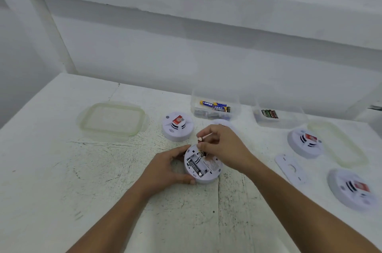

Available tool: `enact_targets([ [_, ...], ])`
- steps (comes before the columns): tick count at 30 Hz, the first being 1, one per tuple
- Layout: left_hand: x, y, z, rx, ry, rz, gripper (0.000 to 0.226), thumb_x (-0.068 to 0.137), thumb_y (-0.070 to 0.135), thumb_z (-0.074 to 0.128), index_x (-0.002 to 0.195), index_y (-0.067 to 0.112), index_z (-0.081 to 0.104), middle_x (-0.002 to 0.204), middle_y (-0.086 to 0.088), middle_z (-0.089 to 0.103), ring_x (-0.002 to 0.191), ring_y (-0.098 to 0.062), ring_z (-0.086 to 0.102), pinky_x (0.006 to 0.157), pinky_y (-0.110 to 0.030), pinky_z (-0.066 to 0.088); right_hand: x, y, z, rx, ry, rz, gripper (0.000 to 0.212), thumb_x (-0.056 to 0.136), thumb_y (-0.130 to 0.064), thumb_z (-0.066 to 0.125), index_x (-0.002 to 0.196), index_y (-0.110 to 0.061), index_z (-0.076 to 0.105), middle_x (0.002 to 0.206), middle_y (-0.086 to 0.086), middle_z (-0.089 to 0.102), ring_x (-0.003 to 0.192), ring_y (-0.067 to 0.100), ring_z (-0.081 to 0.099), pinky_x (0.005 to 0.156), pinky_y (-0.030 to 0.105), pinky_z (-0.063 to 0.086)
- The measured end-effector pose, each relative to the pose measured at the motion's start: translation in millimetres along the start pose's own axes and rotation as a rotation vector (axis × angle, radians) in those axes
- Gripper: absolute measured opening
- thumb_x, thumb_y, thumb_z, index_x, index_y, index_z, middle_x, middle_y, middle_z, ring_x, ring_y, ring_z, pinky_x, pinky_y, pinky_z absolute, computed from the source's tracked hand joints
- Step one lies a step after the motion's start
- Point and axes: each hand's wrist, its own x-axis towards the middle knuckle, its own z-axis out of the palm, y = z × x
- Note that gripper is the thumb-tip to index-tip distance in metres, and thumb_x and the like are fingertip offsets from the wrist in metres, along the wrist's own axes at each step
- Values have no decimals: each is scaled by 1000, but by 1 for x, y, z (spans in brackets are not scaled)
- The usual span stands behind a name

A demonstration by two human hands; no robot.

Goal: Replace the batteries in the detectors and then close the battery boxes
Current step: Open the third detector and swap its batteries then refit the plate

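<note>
A round white detector (206, 172) lies back-up on the table centre, its battery box open with one battery (195, 168) lying in a slot. My left hand (167, 168) grips its left rim. My right hand (223, 145) hovers over the detector's far edge and pinches a small battery (201, 139); a second small battery end (203, 154) shows below the fingers, at the box. A flat white cover plate (290, 168) lies to the right.
Three more detectors sit face-up: one behind (177, 126) and two at the right (305, 142) (353, 189). Two clear tubs (215, 106) (279, 117) at the back hold batteries. Their lids (113, 120) (339, 143) lie left and right. A wall stands close behind.
</note>
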Motion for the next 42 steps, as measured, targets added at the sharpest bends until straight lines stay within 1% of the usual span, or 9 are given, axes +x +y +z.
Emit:
enact_targets([
  [2, -1, 0, 0, 0, 3, 4, 80, 52, 24, 93, 112, 56, 51, 103, 37, 63, 100, 12, 59, 82, 1, 39, -8, 5, 7, -113, 69, -62, 15, 83, -18, 71, 97, -19, 65, 75, -4, 71, 63, -1, 64, 60, 11, 47],
  [4, -2, 1, 0, 1, 6, 10, 81, 51, 22, 93, 110, 57, 51, 102, 38, 63, 100, 12, 59, 81, 1, 39, -14, 8, 11, -162, 120, -99, 16, 82, -20, 71, 98, -19, 66, 80, -5, 71, 69, -2, 63, 59, 5, 44],
  [10, -2, 3, 2, 2, 13, 32, 82, 47, 27, 94, 109, 59, 50, 103, 40, 62, 101, 15, 57, 79, 4, 37, -19, 20, 17, -247, 133, -208, 16, 79, -23, 73, 94, -20, 69, 84, -10, 71, 80, -2, 63, 72, 16, 50],
  [15, -4, 7, 12, 16, 85, 122, 79, 44, 32, 95, 109, 51, 55, 99, 30, 68, 94, 7, 63, 77, -3, 42, -19, 22, 17, -262, 87, -239, 14, 80, -21, 72, 95, -21, 69, 87, -10, 67, 88, 2, 55, 72, 11, 41],
  [21, -3, 8, 16, 53, 125, 189, 74, 51, 47, 90, 117, 38, 60, 97, 21, 71, 89, -3, 66, 78, -16, 50, -20, 19, 15, -159, 28, -230, 12, 80, -13, 73, 91, -17, 69, 84, -13, 62, 79, -16, 53, 67, 1, 40],
  [27, -2, 6, 17, 82, 129, 205, 73, 54, 50, 88, 120, 40, 58, 98, 22, 70, 90, -3, 66, 83, -26, 52, -16, 30, 16, -110, 31, -209, 16, 78, -16, 75, 88, -25, 67, 86, -17, 59, 95, 7, 54, 84, 27, 46],
  [33, 0, -3, 19, 114, 112, 185, 78, 57, 64, 80, 126, 42, 53, 100, 23, 68, 93, -4, 64, 89, -45, 48, -12, 33, 14, -52, -5, -184, 16, 76, -16, 77, 84, -26, 67, 88, -13, 63, 96, 9, 56, 87, 34, 49],
  [39, 1, -6, 19, 121, 105, 182, 78, 58, 66, 79, 126, 40, 54, 97, 21, 69, 92, -6, 65, 88, -46, 48, -9, 36, 16, -61, 12, -233, 5, 84, -21, 69, 81, -19, 67, 87, 0, 66, 88, 19, 60, 81, 44, 51],
  [42, 1, -6, 19, 127, 110, 179, 77, 58, 66, 79, 125, 40, 54, 97, 23, 68, 91, -4, 64, 89, -45, 48, -6, 38, 20, -123, 22, -249, 7, 85, -23, 69, 80, -27, 66, 87, -1, 61, 90, 16, 56, 82, 40, 50],
])
